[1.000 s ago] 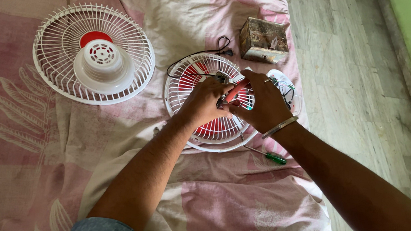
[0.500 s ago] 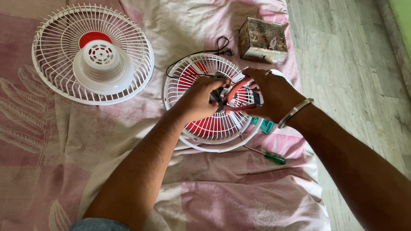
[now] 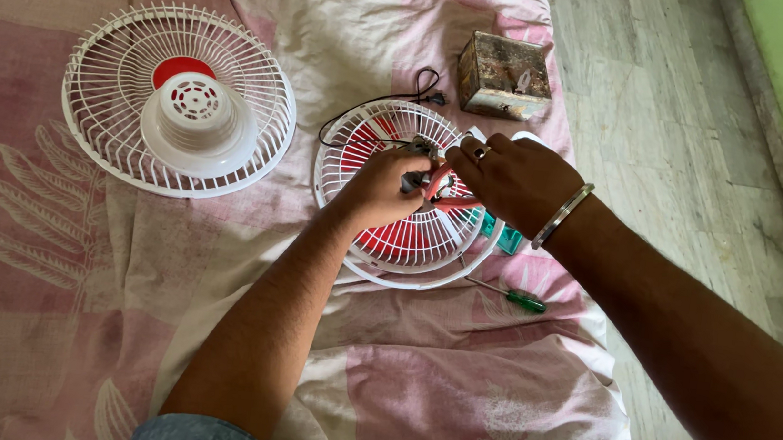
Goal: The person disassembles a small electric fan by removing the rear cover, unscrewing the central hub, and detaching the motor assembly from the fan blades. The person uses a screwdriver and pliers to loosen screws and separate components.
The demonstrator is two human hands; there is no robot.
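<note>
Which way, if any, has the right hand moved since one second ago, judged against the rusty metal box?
Yes, slightly. The right hand has shifted up the frame, closer to the rusty metal box, and still grips the red-handled pliers over the fan grille.

2 hands: left hand (image 3: 377, 188) & right hand (image 3: 515, 179). 2 white fan guards: one w/ motor housing (image 3: 178, 99), one under the hands (image 3: 404, 188). 1 pair of red-handled pliers (image 3: 441, 185). 1 green-handled screwdriver (image 3: 508, 296). 1 rusty metal box (image 3: 503, 76). 1 black cord (image 3: 403, 95). 1 bangle (image 3: 561, 213). 1 pink-and-white sheet (image 3: 119, 270).
</note>
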